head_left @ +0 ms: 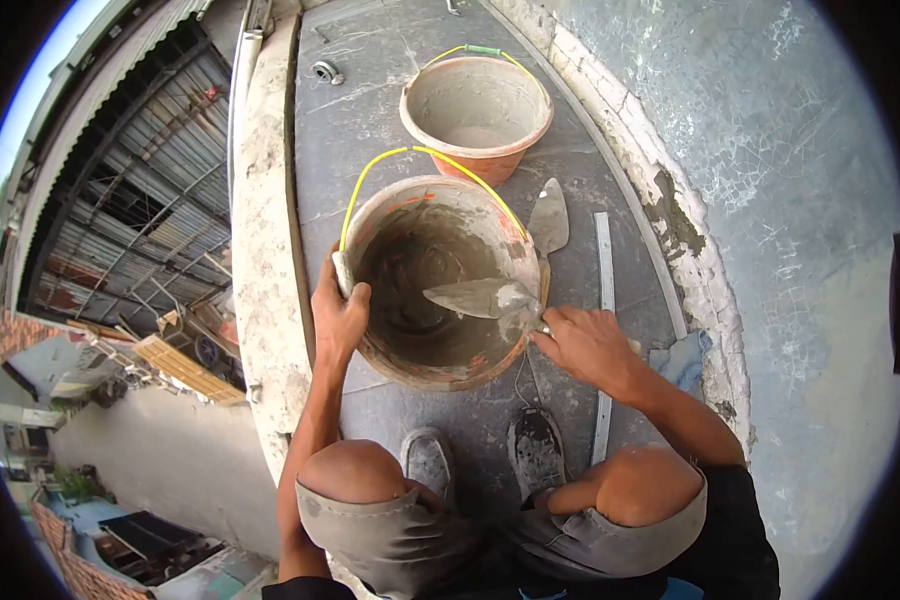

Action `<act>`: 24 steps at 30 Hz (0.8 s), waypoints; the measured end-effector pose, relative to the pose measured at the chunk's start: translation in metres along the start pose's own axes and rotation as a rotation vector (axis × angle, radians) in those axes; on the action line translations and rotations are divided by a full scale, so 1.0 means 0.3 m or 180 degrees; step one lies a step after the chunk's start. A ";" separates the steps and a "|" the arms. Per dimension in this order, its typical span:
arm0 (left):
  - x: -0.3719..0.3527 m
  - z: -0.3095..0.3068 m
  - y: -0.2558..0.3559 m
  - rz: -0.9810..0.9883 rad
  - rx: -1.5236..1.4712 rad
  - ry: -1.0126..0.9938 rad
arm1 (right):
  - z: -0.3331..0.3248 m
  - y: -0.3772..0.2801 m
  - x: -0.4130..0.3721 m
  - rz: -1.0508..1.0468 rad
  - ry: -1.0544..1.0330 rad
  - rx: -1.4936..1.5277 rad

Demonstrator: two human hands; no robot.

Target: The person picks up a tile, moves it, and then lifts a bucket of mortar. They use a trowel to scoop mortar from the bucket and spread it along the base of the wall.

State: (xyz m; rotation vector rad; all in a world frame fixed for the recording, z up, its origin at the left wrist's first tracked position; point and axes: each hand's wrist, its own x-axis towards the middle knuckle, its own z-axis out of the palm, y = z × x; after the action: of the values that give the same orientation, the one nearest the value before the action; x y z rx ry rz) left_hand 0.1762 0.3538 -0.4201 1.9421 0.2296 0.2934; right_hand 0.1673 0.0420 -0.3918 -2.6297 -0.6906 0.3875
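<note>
In the head view, a mortar-stained bucket [370,205] with a yellow wire handle stands before my feet, wet grey mortar [410,320] inside it. My left hand [340,308] is closed around the left side of its rim. Closed on the handle of a pointed trowel [470,297], my right hand [587,345] is at the right rim. The trowel's blade reaches in over the mortar, tip pointing left. A second trowel [549,218] lies just beyond the bucket's right side, its handle end partly behind the rim.
Another bucket [477,165], yellow-handled with a green grip, stands farther back. A metal straightedge strip [604,300] lies along the right of the dark tiled floor [340,130]. A low concrete ledge [265,230] borders the left, with a drop beyond. A cracked grey wall [790,200] rises on the right.
</note>
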 end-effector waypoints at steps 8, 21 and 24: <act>-0.028 -0.013 -0.035 0.0181 0.0013 0.0422 | 0.087 -0.104 0.254 -0.0431 -0.0424 -0.0877; -0.007 -0.088 -0.182 -0.0535 -0.0138 0.0409 | -0.013 -0.143 0.433 -0.0385 -0.1128 -0.0930; -0.024 -0.117 -0.166 -0.0779 -0.0218 0.0382 | -0.014 -0.170 0.417 -0.0591 -0.0874 -0.1118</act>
State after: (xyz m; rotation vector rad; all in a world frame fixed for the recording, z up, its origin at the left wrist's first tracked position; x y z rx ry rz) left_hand 0.1573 0.4014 -0.4542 1.8087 0.5250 0.2523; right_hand 0.2531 0.1465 -0.3862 -2.8293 -1.1779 0.6292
